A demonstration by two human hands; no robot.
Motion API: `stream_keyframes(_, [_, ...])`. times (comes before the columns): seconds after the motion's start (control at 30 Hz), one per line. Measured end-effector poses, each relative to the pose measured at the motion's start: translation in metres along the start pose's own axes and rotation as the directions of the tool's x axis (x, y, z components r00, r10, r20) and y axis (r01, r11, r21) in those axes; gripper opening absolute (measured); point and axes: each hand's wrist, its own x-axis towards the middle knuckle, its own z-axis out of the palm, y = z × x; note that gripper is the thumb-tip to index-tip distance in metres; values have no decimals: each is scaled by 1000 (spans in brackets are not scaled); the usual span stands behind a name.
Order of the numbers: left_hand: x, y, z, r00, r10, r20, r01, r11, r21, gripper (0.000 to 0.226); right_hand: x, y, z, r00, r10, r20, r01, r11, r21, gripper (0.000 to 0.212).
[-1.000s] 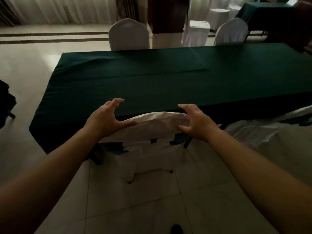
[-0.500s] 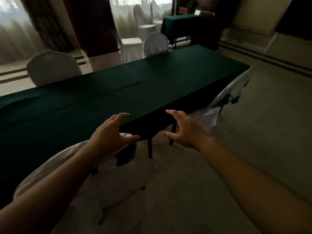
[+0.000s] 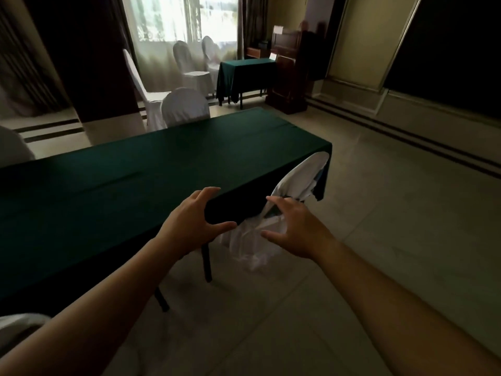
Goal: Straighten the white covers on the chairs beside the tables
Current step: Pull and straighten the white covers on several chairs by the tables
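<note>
Dim room; daylight glares through the window (image 3: pixel 187 20) far beyond both open grips, blowing it out. Edges bend and blur; shadows are soft.

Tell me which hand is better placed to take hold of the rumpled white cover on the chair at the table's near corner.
Right, probably. The right hand is open and lines up with the rumpled white cover; the left hand, also open, lines up with the green table edge instead.

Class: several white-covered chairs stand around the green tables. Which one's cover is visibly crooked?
The white-covered chair at the long table's near right corner: its cover hangs rumpled, unlike the smooth ones.
</note>
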Motion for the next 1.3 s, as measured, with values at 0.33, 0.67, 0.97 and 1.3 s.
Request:
stream_keyframes(0.33, [202, 48, 136, 1000, 1, 7, -1, 999, -44, 93, 109, 220, -53, 999, 42, -8, -43, 996, -75, 80])
stream_keyframes(0.67, [377, 51, 232, 987, -147, 68, 152, 985, -76, 94, 275, 396, -73, 996, 31, 80, -24, 996, -89, 84])
stream_keyframes(0.97, [430, 62, 276, 931, -358, 73, 360, 933, -16, 104, 380, 501, -59, 957, -97, 273, 115, 992, -52, 101])
stream_keyframes(1.3, [446, 106, 346, 751, -647, 129, 622, 760, 189, 85, 445, 592, -27, 789, -178, 589, 272, 959, -74, 100])
